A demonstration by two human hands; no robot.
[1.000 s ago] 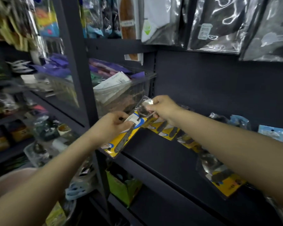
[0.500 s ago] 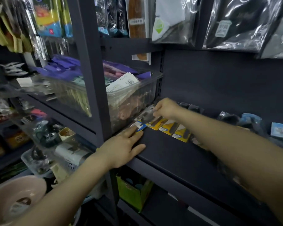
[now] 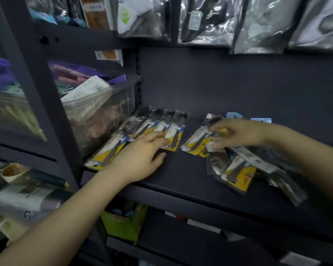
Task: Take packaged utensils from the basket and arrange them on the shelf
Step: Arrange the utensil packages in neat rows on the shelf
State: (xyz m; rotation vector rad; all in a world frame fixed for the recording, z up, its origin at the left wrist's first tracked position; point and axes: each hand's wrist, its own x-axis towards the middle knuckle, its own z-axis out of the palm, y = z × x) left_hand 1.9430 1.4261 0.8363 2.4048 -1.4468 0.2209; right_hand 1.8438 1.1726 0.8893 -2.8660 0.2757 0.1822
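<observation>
Several packaged utensils with yellow and blue cards lie in a row point(image 3: 161, 127) at the left of the dark shelf point(image 3: 181, 175). My left hand point(image 3: 140, 158) rests flat on the near end of that row, fingers spread. My right hand point(image 3: 238, 133) pinches the top of another yellow-card utensil pack point(image 3: 196, 142) just right of the row. A loose pile of more utensil packs point(image 3: 238, 171) lies under and in front of my right wrist. No basket is in sight.
A clear plastic bin point(image 3: 96, 112) of mixed goods stands left of the row, behind a dark upright post point(image 3: 37, 89). Bagged items point(image 3: 206, 18) hang from the shelf above. A green box point(image 3: 123, 223) sits on the shelf below.
The utensil pack that both hands held has been laid at the left end of the row. My left hand moved right onto the row; my right hand moved right to another pack.
</observation>
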